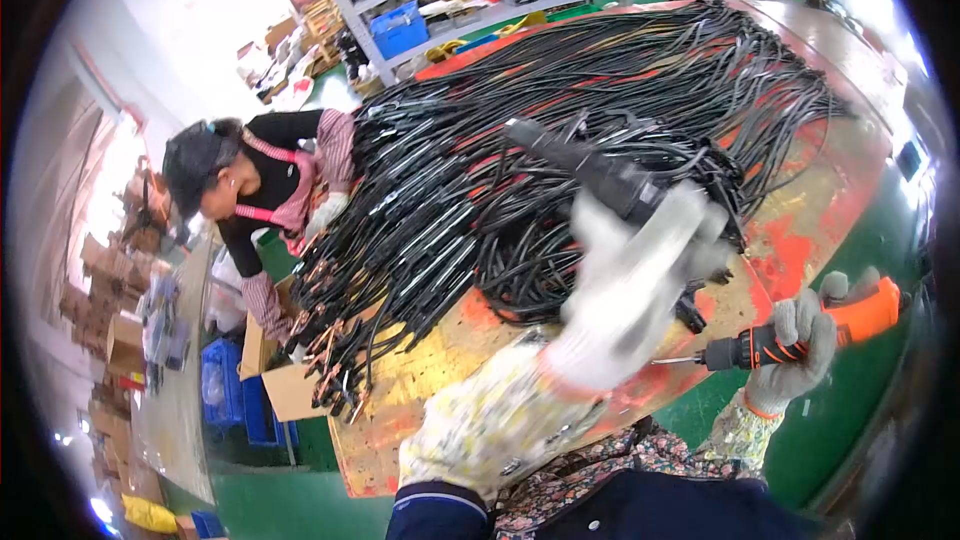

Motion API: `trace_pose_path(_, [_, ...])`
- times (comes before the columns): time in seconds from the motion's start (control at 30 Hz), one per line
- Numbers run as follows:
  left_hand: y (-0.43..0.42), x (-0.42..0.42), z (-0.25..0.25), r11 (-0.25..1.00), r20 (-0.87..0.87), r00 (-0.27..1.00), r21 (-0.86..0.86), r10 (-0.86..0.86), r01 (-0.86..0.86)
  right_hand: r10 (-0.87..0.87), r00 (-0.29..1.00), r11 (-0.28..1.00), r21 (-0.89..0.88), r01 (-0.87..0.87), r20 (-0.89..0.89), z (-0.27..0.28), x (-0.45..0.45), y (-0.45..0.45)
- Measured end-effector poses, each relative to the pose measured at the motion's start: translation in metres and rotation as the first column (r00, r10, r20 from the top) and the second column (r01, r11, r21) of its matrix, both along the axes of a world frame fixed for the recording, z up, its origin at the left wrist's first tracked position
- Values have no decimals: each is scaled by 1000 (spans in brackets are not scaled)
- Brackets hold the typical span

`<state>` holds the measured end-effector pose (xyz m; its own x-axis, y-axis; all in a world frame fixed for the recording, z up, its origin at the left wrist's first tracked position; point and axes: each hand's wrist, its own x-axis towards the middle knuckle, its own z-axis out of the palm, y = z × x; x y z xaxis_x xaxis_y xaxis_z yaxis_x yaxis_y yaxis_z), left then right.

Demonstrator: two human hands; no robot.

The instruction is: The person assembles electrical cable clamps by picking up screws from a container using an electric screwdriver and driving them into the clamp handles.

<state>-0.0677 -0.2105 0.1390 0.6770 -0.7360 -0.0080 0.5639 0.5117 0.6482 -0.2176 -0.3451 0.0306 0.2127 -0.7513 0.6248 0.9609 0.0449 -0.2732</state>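
Note:
My left hand (pixel 635 285), in a white glove blurred by motion, is over the near side of the table, closed around a thick black handle-like piece (pixel 590 165). That piece points up and to the left, above the coiled cables; its exact kind does not show. My right hand (pixel 800 340), in a grey-white glove, grips an orange and black electric screwdriver (pixel 860 318) past the table's right front edge. Its thin metal bit points left, towards my left wrist. Beneath my left hand lie bundled black cables (pixel 530 275), partly hidden by it.
Long black cables (pixel 640 50) cover much of the red-stained table (pixel 800 230), with copper-coloured ends at the left. Another person (pixel 290 175) leans over those ends. A cardboard box (pixel 290 390) and blue bins (pixel 222 380) stand at the left; a loaded shelf (pixel 480 15) is behind.

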Motion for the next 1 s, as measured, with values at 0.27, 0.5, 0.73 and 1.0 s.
trace_pose_path(0.27, [-147, 38, -23, 943, 186, 928, 150, -322, 298, -150, 982, 987, 44, 156, -115, -14, -40, -23])
trace_pose_path(0.5, [15, 25, -93, 924, 774, 594, 360, -217, -132, 115, 919, 946, 323, 14, -377, 7, 19, 12])
trace_pose_path(0.73, [216, 27, -171, 368, 677, 725, 711, -129, -599, 416, 276, 767, 172, -618, -867, -22, 113, 124])
trace_pose_path(1.0, [375, 35, -214, -288, 644, 691, 629, -326, -722, -656, 358, 381, -701, -603, -665, -67, 141, 160])
